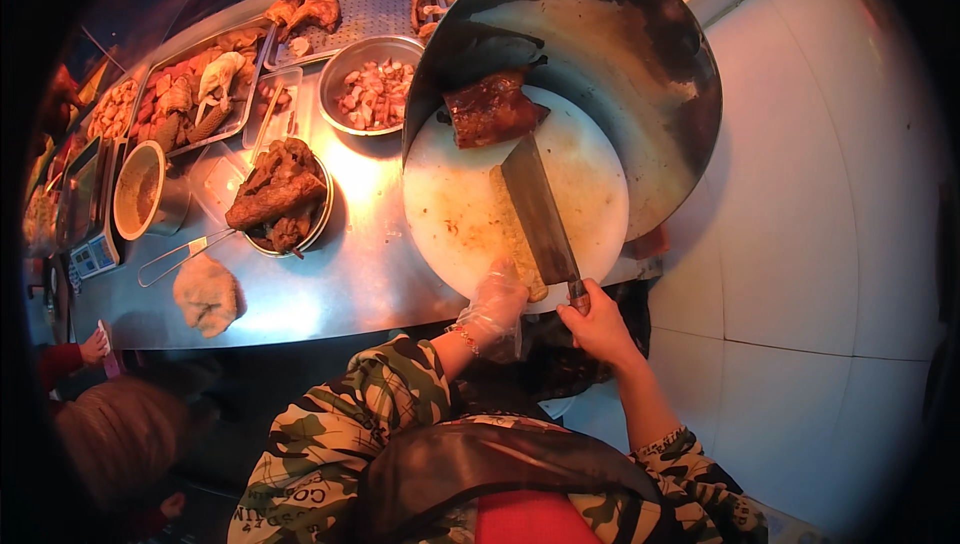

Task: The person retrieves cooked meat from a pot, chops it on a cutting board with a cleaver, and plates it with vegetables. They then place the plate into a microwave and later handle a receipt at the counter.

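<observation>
My right hand [601, 325] grips the wooden handle of a Chinese cleaver [538, 214]. Its broad blade slants away over a round white chopping board [442, 191], along the right side of a long tan strip of food [511, 225]. I cannot tell whether the blade cuts into it. In a clear plastic glove, my left hand [496, 302] holds the strip near its close end; part of the fingers is hidden. A glossy brown slab of roast meat [495, 110] lies at the board's far edge.
A curved metal guard [667, 116] rises behind and right of the board. Leftward on the steel counter [367, 244] stand a bowl of chopped meat [375, 94], a pot of braised meat [289, 191] and a cloth [206, 296]. Another person's head [124, 431] is at lower left.
</observation>
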Available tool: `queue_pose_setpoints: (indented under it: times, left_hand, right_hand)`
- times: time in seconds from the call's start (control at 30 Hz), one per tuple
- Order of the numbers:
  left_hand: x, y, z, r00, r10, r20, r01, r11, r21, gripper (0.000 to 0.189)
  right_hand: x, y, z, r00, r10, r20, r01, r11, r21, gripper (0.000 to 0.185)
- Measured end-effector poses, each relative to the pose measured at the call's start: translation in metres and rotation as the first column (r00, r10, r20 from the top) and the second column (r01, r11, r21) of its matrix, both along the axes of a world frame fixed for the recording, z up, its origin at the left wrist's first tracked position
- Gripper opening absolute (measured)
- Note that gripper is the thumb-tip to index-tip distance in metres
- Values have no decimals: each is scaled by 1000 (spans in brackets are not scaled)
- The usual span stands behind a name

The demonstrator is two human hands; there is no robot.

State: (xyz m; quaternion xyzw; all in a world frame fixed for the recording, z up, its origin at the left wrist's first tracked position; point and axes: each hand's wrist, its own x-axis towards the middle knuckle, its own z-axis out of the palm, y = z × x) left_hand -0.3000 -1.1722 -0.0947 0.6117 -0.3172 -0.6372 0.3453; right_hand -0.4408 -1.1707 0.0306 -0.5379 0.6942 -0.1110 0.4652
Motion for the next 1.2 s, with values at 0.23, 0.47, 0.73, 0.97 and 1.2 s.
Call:
queue_pose_setpoints:
  times: [0.23, 0.47, 0.73, 0.97, 1.2]
  left_hand:
    - [9, -1, -6, 975, -31, 218, 64, 987, -148, 42]
    - [5, 2, -5, 996, 18, 85, -9, 994, -113, 33]
    - [6, 5, -21, 979, -97, 179, 118, 987, -109, 64]
    - [10, 1, -9, 981, -71, 179, 102, 980, -169, 65]
    - [12, 0, -2, 993, -53, 105, 66, 990, -124, 61]
  right_hand:
    - [9, 9, 5, 999, -19, -32, 14, 989, -145, 26]
    - [4, 4, -12, 996, 51, -79, -67, 976, -207, 35]
    - [4, 6, -8, 998, 12, -54, -17, 994, -109, 37]
    - [5, 4, -2, 997, -56, 48, 60, 994, -90, 24]
    - [-3, 2, -8, 984, -91, 156, 98, 995, -33, 17]
